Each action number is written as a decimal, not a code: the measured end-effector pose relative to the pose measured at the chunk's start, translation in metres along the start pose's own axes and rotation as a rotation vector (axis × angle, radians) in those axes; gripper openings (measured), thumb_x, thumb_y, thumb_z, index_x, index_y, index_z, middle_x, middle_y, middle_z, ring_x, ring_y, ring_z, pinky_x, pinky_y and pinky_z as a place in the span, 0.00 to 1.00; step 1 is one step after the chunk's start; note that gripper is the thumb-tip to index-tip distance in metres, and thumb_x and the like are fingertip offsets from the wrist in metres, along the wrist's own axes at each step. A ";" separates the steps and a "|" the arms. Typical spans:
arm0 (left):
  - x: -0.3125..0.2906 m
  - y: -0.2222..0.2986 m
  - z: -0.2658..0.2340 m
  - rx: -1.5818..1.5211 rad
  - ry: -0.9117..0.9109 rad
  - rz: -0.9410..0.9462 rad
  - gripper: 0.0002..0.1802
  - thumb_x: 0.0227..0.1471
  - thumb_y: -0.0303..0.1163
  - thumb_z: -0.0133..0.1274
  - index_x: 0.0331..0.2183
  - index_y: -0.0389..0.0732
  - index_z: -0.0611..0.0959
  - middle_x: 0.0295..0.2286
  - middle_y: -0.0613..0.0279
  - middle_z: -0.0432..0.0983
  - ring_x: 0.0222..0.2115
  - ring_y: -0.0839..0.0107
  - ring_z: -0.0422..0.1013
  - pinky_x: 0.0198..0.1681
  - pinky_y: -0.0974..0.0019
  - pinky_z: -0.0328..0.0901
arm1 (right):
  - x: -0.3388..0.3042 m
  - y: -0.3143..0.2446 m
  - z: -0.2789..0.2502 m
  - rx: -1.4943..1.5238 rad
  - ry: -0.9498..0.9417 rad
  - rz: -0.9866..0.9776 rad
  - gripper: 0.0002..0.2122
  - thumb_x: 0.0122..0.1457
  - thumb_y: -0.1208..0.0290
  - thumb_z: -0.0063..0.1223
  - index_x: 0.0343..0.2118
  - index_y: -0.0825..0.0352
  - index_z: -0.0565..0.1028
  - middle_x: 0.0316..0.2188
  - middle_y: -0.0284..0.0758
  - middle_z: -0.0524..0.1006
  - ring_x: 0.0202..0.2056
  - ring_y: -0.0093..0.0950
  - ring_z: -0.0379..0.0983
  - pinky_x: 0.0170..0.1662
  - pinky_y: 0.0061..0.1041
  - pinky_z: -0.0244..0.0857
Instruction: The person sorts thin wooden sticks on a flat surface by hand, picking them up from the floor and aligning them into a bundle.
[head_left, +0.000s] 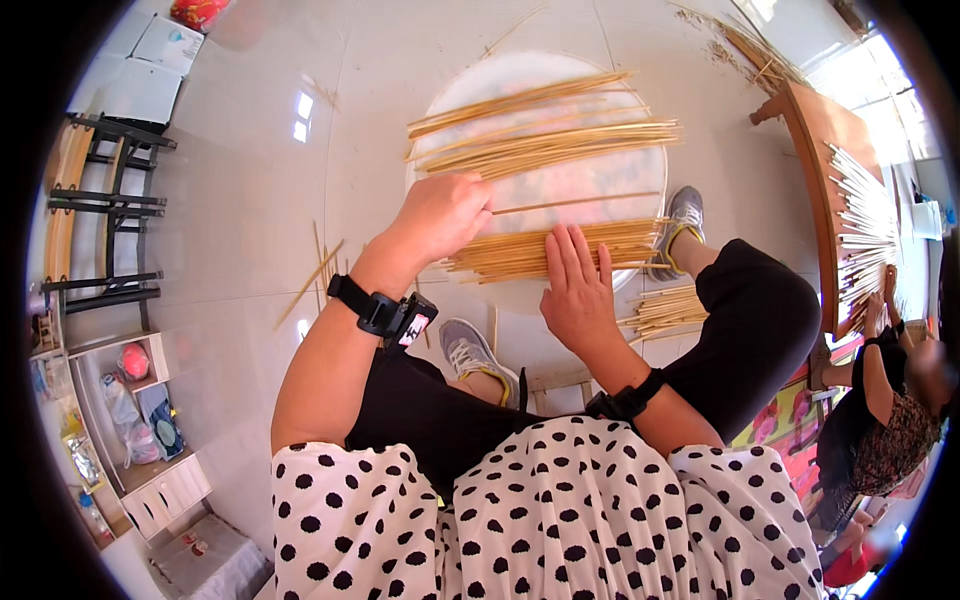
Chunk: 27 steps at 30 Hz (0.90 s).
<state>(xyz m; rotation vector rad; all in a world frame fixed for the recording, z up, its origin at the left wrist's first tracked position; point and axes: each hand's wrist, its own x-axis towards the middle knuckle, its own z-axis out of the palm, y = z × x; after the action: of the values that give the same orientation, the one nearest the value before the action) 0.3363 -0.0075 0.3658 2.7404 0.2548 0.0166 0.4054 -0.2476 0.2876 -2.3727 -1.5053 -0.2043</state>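
Observation:
A low round white tabletop (560,205) with a faint pink pattern is in front of me, with thin straw-coloured sticks laid across it in rows. My left hand (445,215) is closed at the left end of a single stick (590,203), which lies between two rows; its fingertips are partly hidden. Fingers stretched out, my right hand (578,285) rests flat on the nearest row of sticks (500,257). Beyond my hands lie a thick middle row of sticks (570,145) and a thinner far row (520,103).
More sticks (668,312) lie low by my right leg, and loose ones (310,285) on the floor at left. At right, another person (880,410) reaches over a brown table (815,180) spread with pale sticks (865,240). Shelves (140,410) and dark-legged stools (110,210) line the left.

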 end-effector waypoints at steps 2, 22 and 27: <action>0.002 -0.007 -0.006 0.007 0.091 -0.041 0.04 0.52 0.30 0.57 0.27 0.42 0.80 0.28 0.60 0.77 0.32 0.56 0.75 0.33 0.54 0.70 | 0.000 0.000 0.000 0.000 -0.009 0.000 0.27 0.55 0.77 0.47 0.60 0.71 0.69 0.65 0.40 0.66 0.68 0.34 0.58 0.68 0.47 0.46; 0.035 -0.068 -0.005 0.307 0.312 -0.230 0.05 0.53 0.29 0.56 0.26 0.40 0.82 0.28 0.59 0.77 0.34 0.58 0.76 0.33 0.55 0.72 | -0.001 -0.001 0.004 -0.022 0.014 -0.007 0.26 0.55 0.76 0.46 0.60 0.70 0.69 0.65 0.39 0.66 0.68 0.33 0.59 0.70 0.46 0.41; 0.036 -0.043 -0.017 0.165 0.229 -0.198 0.02 0.50 0.28 0.58 0.27 0.42 0.82 0.28 0.61 0.77 0.33 0.57 0.75 0.33 0.54 0.70 | -0.003 0.002 0.004 -0.020 -0.007 -0.012 0.30 0.52 0.75 0.50 0.62 0.71 0.67 0.66 0.40 0.64 0.68 0.34 0.57 0.70 0.47 0.41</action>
<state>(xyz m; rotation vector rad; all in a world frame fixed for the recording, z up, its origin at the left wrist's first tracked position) 0.3633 0.0444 0.3642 2.8627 0.6149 0.2683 0.4058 -0.2496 0.2825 -2.3833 -1.5279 -0.2151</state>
